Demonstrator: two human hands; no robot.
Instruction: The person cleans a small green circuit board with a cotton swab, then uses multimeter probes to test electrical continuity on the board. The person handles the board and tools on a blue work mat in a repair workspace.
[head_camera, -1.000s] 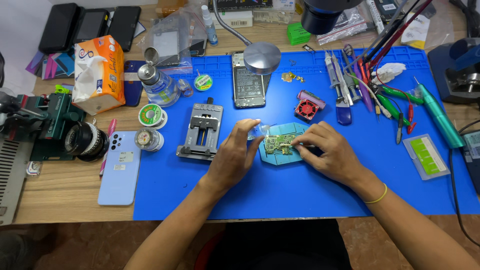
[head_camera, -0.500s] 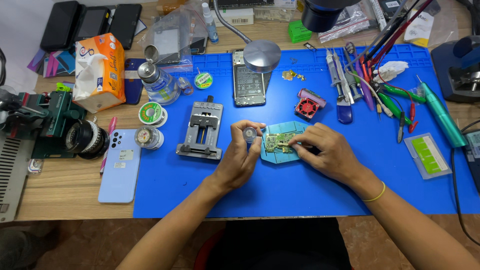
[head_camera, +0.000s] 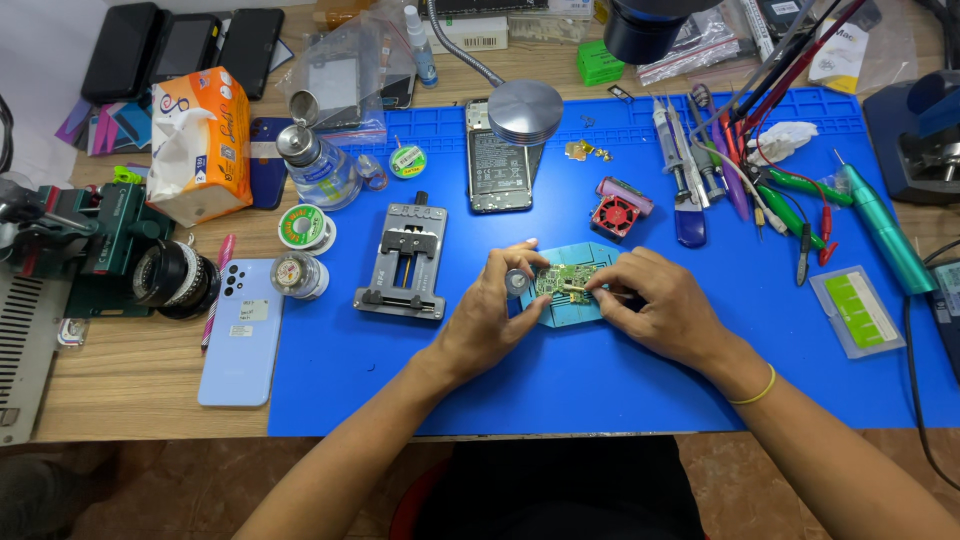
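Note:
A green circuit board (head_camera: 566, 279) lies on a teal holder plate (head_camera: 572, 313) in the middle of the blue work mat (head_camera: 560, 380). My left hand (head_camera: 490, 315) pinches a small round silver part (head_camera: 517, 282) at the board's left edge. My right hand (head_camera: 655, 305) rests on the plate's right side and holds a thin tool tip against the board. What the tool is cannot be made out.
A grey metal clamp fixture (head_camera: 405, 262) stands left of my hands. An opened phone (head_camera: 499, 168), a small red fan (head_camera: 614, 213), solder spools (head_camera: 305, 228), a light-blue phone (head_camera: 243, 331), a tissue box (head_camera: 200, 145), pliers and tweezers (head_camera: 790, 195) and a green-handled tool (head_camera: 884, 228) surround the mat.
My left hand has brought the small round part from above the plate down to the board's left edge. My right hand stayed on the board with only slight shifts.

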